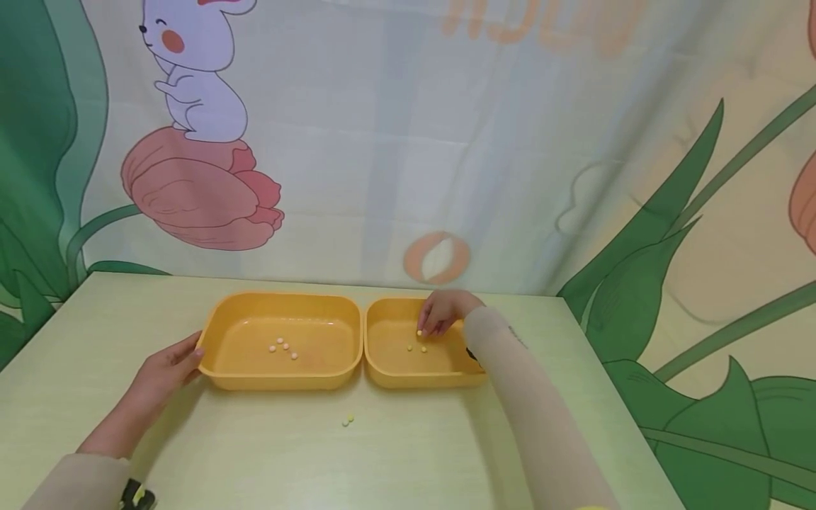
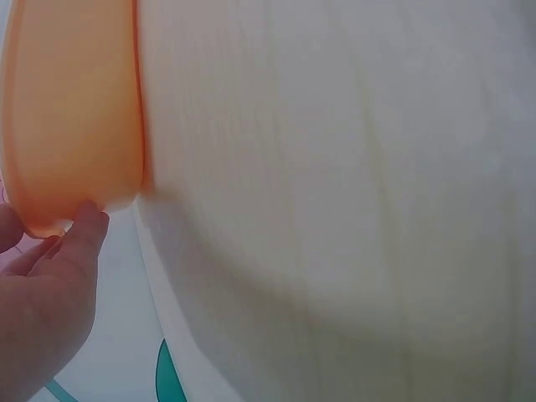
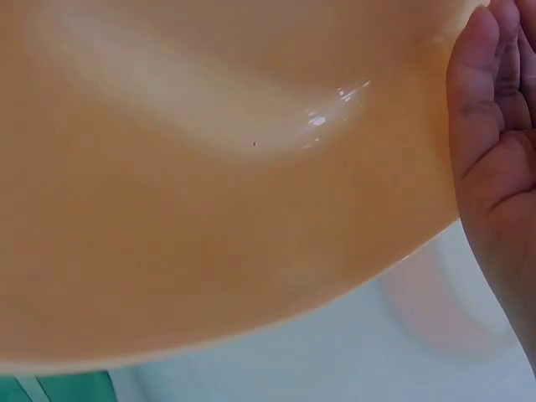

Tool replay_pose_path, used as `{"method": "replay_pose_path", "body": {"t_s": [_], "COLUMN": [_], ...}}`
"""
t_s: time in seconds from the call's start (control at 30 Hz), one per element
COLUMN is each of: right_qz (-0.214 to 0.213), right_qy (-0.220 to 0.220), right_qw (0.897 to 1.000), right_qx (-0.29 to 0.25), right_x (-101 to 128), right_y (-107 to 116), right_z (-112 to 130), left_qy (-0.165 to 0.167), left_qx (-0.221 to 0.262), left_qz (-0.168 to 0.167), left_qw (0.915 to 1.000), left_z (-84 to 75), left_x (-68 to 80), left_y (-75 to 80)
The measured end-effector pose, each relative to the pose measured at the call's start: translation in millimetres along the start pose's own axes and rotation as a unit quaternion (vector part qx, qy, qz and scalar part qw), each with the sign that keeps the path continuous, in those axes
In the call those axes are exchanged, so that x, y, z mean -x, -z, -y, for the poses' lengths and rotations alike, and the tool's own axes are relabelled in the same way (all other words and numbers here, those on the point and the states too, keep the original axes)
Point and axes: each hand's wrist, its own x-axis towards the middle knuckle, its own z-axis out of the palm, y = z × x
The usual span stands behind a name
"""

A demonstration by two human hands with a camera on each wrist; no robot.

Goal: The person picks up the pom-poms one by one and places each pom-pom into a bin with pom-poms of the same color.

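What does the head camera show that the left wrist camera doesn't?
Only the head view shows both yellow trays, the smaller tray beside the larger tray, the small beads in them, two beads on the table, and the right hand pinching a bead.
Only the left wrist view shows the fingertips against the tray's corner up close.
Both show the left hand touching the larger tray.

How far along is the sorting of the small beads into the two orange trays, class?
Done: four pinkish beads lie in the left tray, two yellow beads in the right tray. In hand: the right hand pinches a yellow bead over the right tray, while the left hand touches the left tray's edge. Left: loose beads on the table in front.
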Motion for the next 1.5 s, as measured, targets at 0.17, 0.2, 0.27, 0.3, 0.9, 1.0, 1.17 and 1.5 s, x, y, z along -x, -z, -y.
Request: {"method": "replay_pose_path", "body": {"t_s": [0.17,0.2,0.27,0.3,0.9,1.0,1.17,1.5], "right_qz": [0.002,0.000,-0.004,-0.006,-0.046,-0.050,-0.051,-0.045], "right_qy": [-0.002,-0.002,-0.002,-0.003,-0.008,-0.014,-0.014,-0.011], "right_qw": [1.000,1.000,0.999,0.999,0.997,0.997,0.997,0.997], "right_qx": [0.025,0.029,0.034,0.036,0.057,0.055,0.056,0.054], "right_x": [-3.2,-3.6,-4.4,-4.4,-1.2,-2.1,-5.4,1.7], "right_y": [-4.9,-5.7,-7.3,-8.2,-19.8,-18.3,-16.0,-11.0], "right_z": [5.3,6.1,7.4,8.2,14.9,14.4,10.3,11.3], "left_qy": [-0.003,-0.004,-0.002,-0.002,-0.021,-0.024,-0.022,-0.033], "left_qx": [0.002,0.001,0.002,0.003,0.003,0.003,-0.007,-0.008], "left_qz": [-0.002,-0.002,-0.004,-0.003,-0.002,-0.003,-0.006,-0.007], "left_qw": [1.0000,1.0000,1.0000,1.0000,0.9998,0.9997,0.9997,0.9994], "left_z": [-0.1,-0.2,-0.4,-0.5,3.4,3.4,1.8,0.7], "left_x": [0.6,0.7,0.8,0.8,0.1,-0.1,-1.6,-3.0], "left_y": [-0.3,-0.4,-0.7,-0.8,-0.9,-0.5,-1.0,-4.4]}}
